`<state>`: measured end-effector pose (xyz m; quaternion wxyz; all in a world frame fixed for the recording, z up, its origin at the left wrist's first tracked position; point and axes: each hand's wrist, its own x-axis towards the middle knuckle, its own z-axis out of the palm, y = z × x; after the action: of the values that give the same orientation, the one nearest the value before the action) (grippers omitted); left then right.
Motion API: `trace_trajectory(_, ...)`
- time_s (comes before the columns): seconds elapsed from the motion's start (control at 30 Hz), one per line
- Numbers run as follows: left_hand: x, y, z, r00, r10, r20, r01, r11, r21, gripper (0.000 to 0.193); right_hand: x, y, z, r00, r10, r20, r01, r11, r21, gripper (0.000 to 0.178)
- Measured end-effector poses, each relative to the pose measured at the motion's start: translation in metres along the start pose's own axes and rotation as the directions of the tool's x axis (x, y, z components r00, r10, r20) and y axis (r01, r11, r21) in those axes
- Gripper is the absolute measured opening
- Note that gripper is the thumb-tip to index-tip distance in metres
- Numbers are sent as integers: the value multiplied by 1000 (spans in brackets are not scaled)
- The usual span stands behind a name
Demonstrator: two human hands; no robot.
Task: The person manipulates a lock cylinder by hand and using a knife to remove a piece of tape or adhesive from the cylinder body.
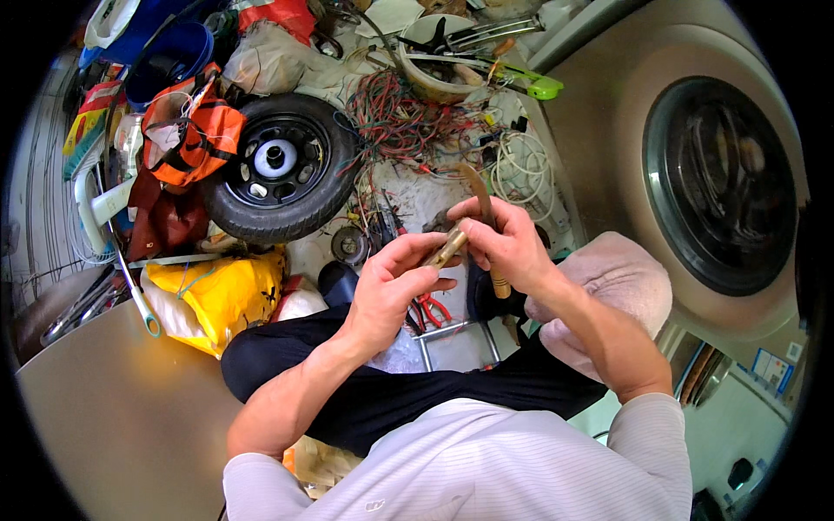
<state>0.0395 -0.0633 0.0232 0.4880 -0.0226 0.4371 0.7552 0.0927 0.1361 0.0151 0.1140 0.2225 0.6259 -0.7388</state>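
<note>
My left hand (393, 286) pinches a short brass-coloured metal tube (445, 248) between thumb and fingers, just above my lap. My right hand (504, 241) grips a knife with a curved blade (477, 187) and a pale wooden handle (499, 285); the blade points up and away, and the handle sticks out below my fist. The two hands touch around the tube, at the picture's centre. I sit cross-legged in dark trousers (365, 382) and a pale striped shirt. Red-handled pliers (432, 308) lie under my hands.
A small black tyre on a rim (282, 165) lies ahead on the left, beside orange (195, 130) and yellow (221, 295) bags. Tangled red and white wires (408, 122) cover the floor beyond. A front-loading washing machine (717, 182) stands to my right, and blue buckets (165, 52) sit far left.
</note>
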Motion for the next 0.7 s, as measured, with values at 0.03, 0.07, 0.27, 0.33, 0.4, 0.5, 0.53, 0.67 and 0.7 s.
trace_trajectory(0.03,1,-1,-1,1000,11,-4,-10,1000,27,42,-1,0,1,999,-47,-19,47,998,-33,21)
trace_trajectory(0.07,1,-1,-3,1000,21,-6,-20,998,54,41,-2,-1,1,998,-51,-24,50,998,-33,21)
trace_trajectory(0.27,2,0,-3,999,48,25,-44,990,-137,40,-8,-5,-2,995,-88,43,86,995,46,24)
trace_trajectory(0.33,3,-1,-4,998,45,34,-40,987,-157,40,-8,-5,-2,994,-103,44,101,994,38,25)
trace_trajectory(0.4,4,-1,-6,998,44,44,-35,984,-177,39,-9,-4,-2,992,-118,46,116,993,31,26)
trace_trajectory(0.5,4,-2,-7,999,10,36,-2,980,-201,40,-9,-2,-2,995,-91,39,89,994,69,27)
trace_trajectory(0.53,5,-2,-7,999,1,38,7,978,-210,40,-8,-2,-2,996,-86,38,84,994,70,27)
trace_trajectory(0.67,5,0,-4,1000,-6,29,12,976,-218,41,-10,-5,-4,996,-72,47,69,996,59,28)
trace_trajectory(0.7,5,-1,-5,1000,-6,29,12,976,-218,41,-10,-6,-4,996,-73,47,70,996,59,28)
